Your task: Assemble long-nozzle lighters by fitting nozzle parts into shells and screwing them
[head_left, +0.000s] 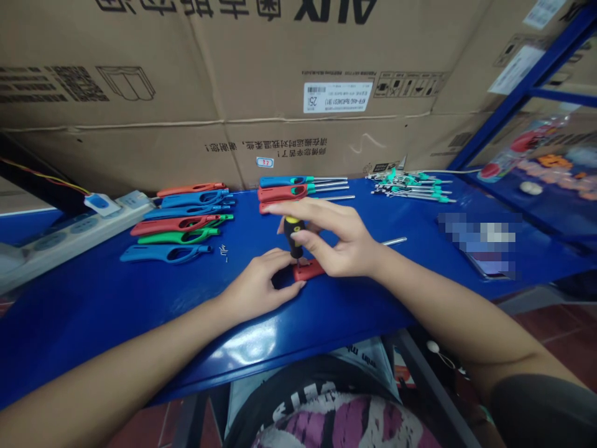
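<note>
My right hand is closed around the black and yellow handle of a screwdriver, which stands upright with its tip on a red lighter body. The lighter lies flat on the blue table, and its metal tube sticks out to the right beyond my hand. My left hand pinches the lighter's left end between thumb and fingers. Part of the red body is hidden under my right hand. Several small screws lie to the left of my left hand.
Coloured lighter shells lie in a row at left beside a power strip. Lighters with metal tubes lie behind my hands, and a heap of tube parts is farther right. A phone-like object, partly blurred, rests at right. A cardboard wall closes the back.
</note>
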Motion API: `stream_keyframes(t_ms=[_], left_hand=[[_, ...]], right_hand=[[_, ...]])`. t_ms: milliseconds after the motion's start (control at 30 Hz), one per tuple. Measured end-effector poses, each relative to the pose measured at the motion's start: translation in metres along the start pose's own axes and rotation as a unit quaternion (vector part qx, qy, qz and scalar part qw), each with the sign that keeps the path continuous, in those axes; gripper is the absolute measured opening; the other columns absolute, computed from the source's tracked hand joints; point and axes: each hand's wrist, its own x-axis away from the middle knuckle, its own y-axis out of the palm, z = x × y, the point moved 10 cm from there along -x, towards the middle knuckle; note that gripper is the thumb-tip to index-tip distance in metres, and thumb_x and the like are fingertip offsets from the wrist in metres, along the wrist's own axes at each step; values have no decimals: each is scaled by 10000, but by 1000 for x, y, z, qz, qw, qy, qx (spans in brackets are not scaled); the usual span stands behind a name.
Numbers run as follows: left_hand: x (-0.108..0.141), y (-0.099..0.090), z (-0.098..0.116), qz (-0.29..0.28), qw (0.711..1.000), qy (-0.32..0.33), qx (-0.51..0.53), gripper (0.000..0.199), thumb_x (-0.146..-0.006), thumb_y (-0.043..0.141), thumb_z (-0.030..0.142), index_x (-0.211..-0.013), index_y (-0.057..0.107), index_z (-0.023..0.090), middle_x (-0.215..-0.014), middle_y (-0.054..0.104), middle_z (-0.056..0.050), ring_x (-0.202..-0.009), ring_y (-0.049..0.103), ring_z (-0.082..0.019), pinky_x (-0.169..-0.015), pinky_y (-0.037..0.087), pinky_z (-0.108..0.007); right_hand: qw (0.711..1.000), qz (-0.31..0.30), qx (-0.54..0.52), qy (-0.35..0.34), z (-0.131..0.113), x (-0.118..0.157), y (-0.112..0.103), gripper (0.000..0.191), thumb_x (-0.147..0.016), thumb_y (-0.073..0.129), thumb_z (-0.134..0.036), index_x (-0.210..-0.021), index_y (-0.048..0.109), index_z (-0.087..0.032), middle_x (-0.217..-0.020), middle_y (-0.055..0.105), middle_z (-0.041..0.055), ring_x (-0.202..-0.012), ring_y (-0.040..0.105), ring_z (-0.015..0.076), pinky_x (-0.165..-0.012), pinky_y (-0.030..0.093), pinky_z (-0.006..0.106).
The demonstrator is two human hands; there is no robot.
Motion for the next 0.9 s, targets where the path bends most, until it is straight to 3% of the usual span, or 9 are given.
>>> stream_keyframes(t_ms=[133,300,433,633,767,833,900], left_hand=[[0,0,1,-3,1000,2,-7,254,-892,667,264,-1135,668,189,-1057,749,-68,-965,702,-237,-866,555,-374],[0,2,1,-22,1000,-3,-2,250,-903,659,248,-1148,663,205,-1113,733,-61,-1036,675,-233,-925,538,-369],[0,2,1,-21,1000,-6,-22,218,-900,666,248,-1113,656,205,-1059,736,-51,-971,685,-229,-870,549,-358],[0,0,4,-7,999,4,-44,201,-911,663,276,-1093,657,192,-992,724,-60,-924,680,-241,-813,551,-360],[-1,3,5,-34,999,-5,-28,206,-914,656,238,-1115,638,197,-1062,719,-64,-959,668,-235,-854,539,-363],[-1,3,5,-40,999,-10,-25,211,-913,662,239,-1117,633,196,-1094,714,-70,-993,662,-239,-872,533,-363],[0,2,5,-38,999,-13,-25,231,-910,670,243,-1131,627,193,-1099,713,-72,-990,663,-236,-871,532,-357]], right_hand=[[994,44,78,-55,-6,2,-11,365,-937,635,-460,-1149,687,-167,-961,732,75,-834,680,160,-758,563,282],[998,-25,-62,-1,1,-7,-4,371,-1055,375,-276,-1317,596,-134,-1152,701,112,-1009,671,150,-909,544,322],[997,-13,-72,-18,-8,-9,-6,251,-1018,495,-261,-1152,673,-147,-1045,720,81,-935,674,131,-873,547,281],[997,39,56,-43,-14,-1,-9,255,-951,627,-387,-1068,697,-173,-914,686,62,-828,659,146,-748,554,263],[999,-12,-29,-15,-8,-5,-5,357,-1035,407,-257,-1306,602,-130,-1143,679,130,-1059,645,172,-877,551,318],[996,-32,-78,-4,-5,-8,-3,348,-1028,403,-200,-1305,599,-123,-1077,706,107,-989,656,149,-896,542,312],[997,-10,-77,-6,-2,-9,-7,278,-1000,507,-223,-1216,649,-121,-1009,724,90,-912,661,142,-870,543,294]])
